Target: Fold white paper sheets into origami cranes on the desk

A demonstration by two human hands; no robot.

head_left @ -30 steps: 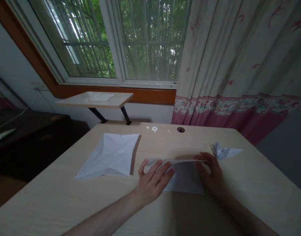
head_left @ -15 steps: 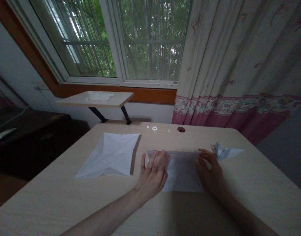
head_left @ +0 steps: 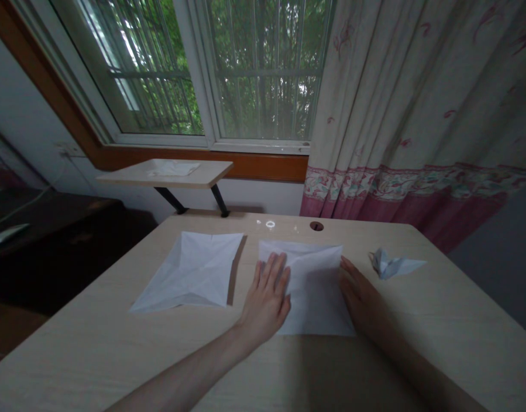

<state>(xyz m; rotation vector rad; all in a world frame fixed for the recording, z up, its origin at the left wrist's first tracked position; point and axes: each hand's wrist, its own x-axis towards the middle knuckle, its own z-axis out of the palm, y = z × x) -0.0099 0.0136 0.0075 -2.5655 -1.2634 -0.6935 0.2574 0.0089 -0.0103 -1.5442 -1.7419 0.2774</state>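
The left hand lies open and flat on the lower left of a white paper sheet, while the right hand rests open along its right edge. The hands are apart, neither clamped, apparently pinning the sheet flat on the counter. A creased paper square lies to the left, and a folded paper figure to the right.

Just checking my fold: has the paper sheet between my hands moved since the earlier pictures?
Yes, the paper sheet has opened out: its far edge now lies nearer the desk's cable hole.
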